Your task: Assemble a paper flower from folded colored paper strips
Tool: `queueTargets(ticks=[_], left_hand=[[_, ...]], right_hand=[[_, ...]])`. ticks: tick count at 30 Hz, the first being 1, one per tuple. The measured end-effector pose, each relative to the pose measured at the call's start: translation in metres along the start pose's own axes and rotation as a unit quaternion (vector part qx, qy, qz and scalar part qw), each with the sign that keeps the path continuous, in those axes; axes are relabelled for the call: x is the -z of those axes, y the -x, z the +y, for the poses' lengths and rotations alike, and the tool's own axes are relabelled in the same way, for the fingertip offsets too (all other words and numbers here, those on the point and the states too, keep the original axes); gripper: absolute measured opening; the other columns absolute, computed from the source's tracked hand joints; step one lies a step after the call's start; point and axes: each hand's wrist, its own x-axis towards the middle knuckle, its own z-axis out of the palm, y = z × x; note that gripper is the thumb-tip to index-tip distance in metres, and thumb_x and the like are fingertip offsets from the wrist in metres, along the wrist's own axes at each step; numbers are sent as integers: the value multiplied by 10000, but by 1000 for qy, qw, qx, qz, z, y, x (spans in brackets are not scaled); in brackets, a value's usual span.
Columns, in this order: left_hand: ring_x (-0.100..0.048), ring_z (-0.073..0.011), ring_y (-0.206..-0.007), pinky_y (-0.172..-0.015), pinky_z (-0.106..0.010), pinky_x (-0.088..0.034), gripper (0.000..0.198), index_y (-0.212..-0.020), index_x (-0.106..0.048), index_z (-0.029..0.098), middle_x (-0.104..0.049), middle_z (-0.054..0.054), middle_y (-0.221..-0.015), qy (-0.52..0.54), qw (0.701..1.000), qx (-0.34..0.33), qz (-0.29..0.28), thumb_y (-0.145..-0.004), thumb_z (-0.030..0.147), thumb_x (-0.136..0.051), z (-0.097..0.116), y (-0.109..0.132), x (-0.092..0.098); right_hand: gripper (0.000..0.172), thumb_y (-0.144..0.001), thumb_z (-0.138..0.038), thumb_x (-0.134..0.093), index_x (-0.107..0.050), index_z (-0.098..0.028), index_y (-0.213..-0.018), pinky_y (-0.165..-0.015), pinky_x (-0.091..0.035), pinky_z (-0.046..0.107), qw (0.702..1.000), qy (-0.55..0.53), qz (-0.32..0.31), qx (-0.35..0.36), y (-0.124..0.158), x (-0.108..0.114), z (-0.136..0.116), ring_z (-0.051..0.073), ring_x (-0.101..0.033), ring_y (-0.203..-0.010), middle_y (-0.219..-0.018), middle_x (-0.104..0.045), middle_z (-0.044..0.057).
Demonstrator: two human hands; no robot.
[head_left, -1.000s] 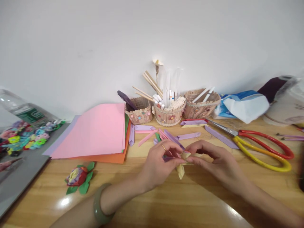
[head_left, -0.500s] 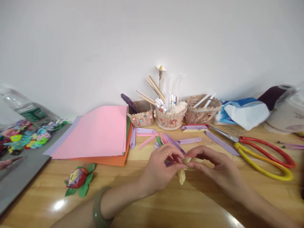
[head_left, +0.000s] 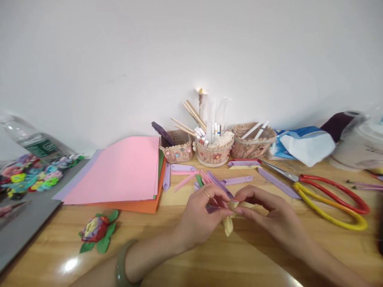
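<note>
Both my hands meet over the table, pinching a small folded piece of yellow paper (head_left: 228, 227). My left hand (head_left: 200, 215), with a ring and a green bangle, grips it between thumb and fingers. From the other side my right hand (head_left: 267, 211) pinches the same paper with thumb and forefinger. One pale yellow end hangs below the fingertips; the rest is largely hidden by the fingers. Just beyond lie folded strips of purple paper (head_left: 237, 180) and pink paper (head_left: 185, 181). A finished-looking paper flower (head_left: 95, 230) with green leaves rests at the left.
Pink paper sheets (head_left: 119, 171) are stacked on other colours at left. Scissors (head_left: 332, 195) lie at right. Decorated baskets (head_left: 214, 154) with sticks and pens stand against the wall. A tissue pack (head_left: 305, 139), a plastic bottle (head_left: 32, 139) and a grey board (head_left: 32, 223) flank them.
The view has shifted slightly, so the table things sit a little lower. My hands stay together on the yellow paper, with only small finger movement.
</note>
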Motion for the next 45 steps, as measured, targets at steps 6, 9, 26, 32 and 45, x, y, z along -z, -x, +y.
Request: queueTargets(ticks=[6, 9, 26, 32, 45], left_hand=[[-548, -128, -690, -644, -248, -453, 129, -762, -578, 170, -589, -19, -776, -4, 1000, 20, 0, -683, 174, -679, 1, 0, -1], [-543, -130, -690, -638, -249, -448, 130, -745, -569, 168, -581, -20, -767, -1, 1000, 7, -4, -683, 188, -682, 1, 0, 0], [-519, -120, -649, -577, -241, -434, 140, -725, -521, 166, -552, -26, -746, 58, 990, 62, -115, -685, 225, -642, 12, -1, 9], [-518, -105, -590, -541, -233, -416, 216, -663, -549, 159, -560, -13, -693, 122, 983, 109, -82, -648, 314, -699, 10, -3, 8], [-534, -117, -679, -598, -219, -425, 45, -725, -593, 160, -582, -17, -720, 3, 999, -8, -34, -754, 190, -608, 6, -3, 5]], right_hand=[[247, -723, -438, -645, -603, -195, -706, -608, -475, 267, 1000, 0, -9, -8, 0, 1, 0, 164, -589, -658, -684, -629, 19], [233, -725, -426, -647, -606, -196, -717, -621, -470, 271, 1000, 1, -12, -4, 1, 1, 1, 164, -586, -668, -698, -632, 18], [164, -783, -326, -605, -528, -209, -696, -640, -442, 267, 999, -17, -47, 17, 8, 2, 4, 150, -542, -691, -711, -570, -2], [182, -795, -356, -586, -536, -209, -701, -633, -437, 258, 999, -28, -40, 3, 7, 1, 4, 144, -548, -686, -707, -574, -12], [86, -811, -231, -559, -537, -221, -728, -579, -446, 258, 985, 117, 45, 121, 11, -2, 0, 143, -558, -642, -686, -594, 5]])
